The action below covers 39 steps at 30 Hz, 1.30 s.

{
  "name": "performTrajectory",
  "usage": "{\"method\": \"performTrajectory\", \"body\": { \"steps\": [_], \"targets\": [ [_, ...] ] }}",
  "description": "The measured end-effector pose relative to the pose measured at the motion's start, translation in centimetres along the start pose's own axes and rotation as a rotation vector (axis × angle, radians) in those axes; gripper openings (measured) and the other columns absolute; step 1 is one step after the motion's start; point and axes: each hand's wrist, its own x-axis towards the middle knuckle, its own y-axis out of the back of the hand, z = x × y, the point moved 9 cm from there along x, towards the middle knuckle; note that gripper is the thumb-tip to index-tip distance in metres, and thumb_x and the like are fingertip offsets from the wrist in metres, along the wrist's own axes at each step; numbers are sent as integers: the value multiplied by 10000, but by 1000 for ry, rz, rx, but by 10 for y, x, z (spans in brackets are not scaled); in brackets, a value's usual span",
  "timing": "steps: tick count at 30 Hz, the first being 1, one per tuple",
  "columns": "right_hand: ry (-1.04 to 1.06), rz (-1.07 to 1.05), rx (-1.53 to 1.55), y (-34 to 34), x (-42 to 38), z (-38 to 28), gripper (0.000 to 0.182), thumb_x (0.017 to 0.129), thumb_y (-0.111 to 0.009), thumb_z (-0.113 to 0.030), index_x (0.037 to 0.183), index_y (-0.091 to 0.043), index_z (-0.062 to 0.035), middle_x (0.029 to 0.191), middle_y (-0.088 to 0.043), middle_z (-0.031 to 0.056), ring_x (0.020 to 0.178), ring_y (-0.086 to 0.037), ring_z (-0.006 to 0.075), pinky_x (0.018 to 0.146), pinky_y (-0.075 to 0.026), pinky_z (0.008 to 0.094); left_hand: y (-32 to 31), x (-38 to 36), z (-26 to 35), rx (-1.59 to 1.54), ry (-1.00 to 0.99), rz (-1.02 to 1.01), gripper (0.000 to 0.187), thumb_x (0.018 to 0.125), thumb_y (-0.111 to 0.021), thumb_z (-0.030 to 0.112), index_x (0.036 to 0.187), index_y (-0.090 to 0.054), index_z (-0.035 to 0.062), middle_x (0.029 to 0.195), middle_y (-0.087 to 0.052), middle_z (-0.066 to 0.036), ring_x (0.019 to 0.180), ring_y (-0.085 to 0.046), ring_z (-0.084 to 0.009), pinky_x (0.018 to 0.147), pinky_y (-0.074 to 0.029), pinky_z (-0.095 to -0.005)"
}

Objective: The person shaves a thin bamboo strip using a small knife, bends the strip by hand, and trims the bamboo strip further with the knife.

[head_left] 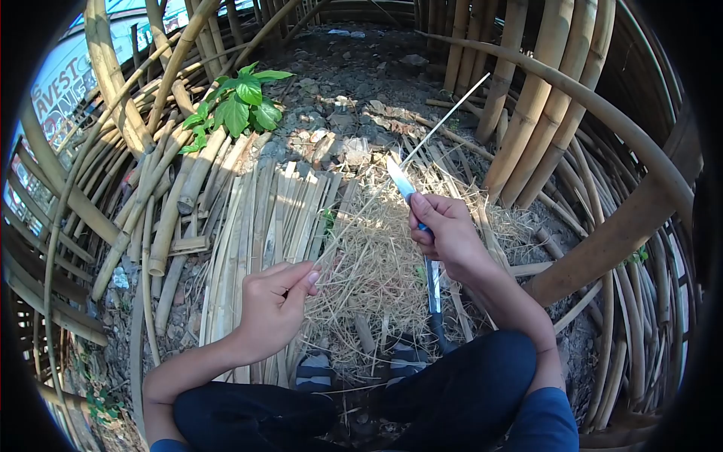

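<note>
My left hand (280,307) is closed in a pinch, thumb against fingertips, on the near end of a thin bamboo strip (446,118). The strip slants away up and to the right, and its far end is pale and stiff. My right hand (446,232) is wrapped round the blue handle of a knife (401,179). Its bright blade points up and forward, overlapping the strip in this view. Below the right wrist, a long-bladed tool (434,288) with a dark handle lies on the ground by my right knee.
Bamboo shavings (369,271) cover the ground between my feet and beyond. Split bamboo slats (260,218) lie side by side at the left. Upright bamboo poles (538,98) stand at the right, with a curved pole crossing there. A leafy green plant (242,105) grows at the back left.
</note>
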Motion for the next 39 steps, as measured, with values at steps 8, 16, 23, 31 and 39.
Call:
{"method": "performTrajectory", "body": {
  "steps": [8, 16, 23, 31, 39],
  "targets": [
    [-63, -206, 15, -21, -12, 16, 374, 1017, -447, -325, 773, -539, -57, 547, -440, -31, 431, -332, 42, 404, -249, 210, -9, -1, -2, 3, 18, -67, 158, 884, -601, -2, 1006, -687, -51, 750, -668, -126, 651, -632, -130, 572, -482, -249],
    [-16, -260, -68, -22, -6, 4, 405, 1012, -454, -352, 750, -550, -58, 536, -437, -39, 447, -358, 44, 423, -279, 209, -7, -3, 2, 27, 12, -90, 144, 890, -597, -1, 988, -689, -52, 752, -661, -109, 653, -628, -116, 602, -480, -236],
    [-135, -410, -87, -55, -19, 25, 407, 1013, -448, -351, 742, -540, -63, 542, -422, -34, 441, -332, 50, 414, -251, 208, -14, -2, 9, 77, -36, -114, 152, 887, -591, -15, 999, -686, -55, 741, -656, -114, 651, -630, -120, 597, -485, -239],
    [-204, -326, 51, -25, -12, 20, 393, 1003, -468, -369, 749, -539, -78, 519, -396, -45, 412, -281, 36, 376, -211, 207, -11, -6, 4, 80, -87, -80, 156, 881, -589, -22, 1000, -685, -49, 706, -643, -111, 616, -615, -134, 556, -467, -250],
    [-175, -494, -109, -64, -21, 29, 403, 1002, -476, -361, 731, -560, -75, 535, -445, -44, 441, -355, 37, 411, -277, 204, -17, -4, 11, 62, -92, -101, 153, 876, -591, -29, 994, -685, -52, 699, -643, -121, 606, -619, -139, 537, -469, -253]
  ]
}}
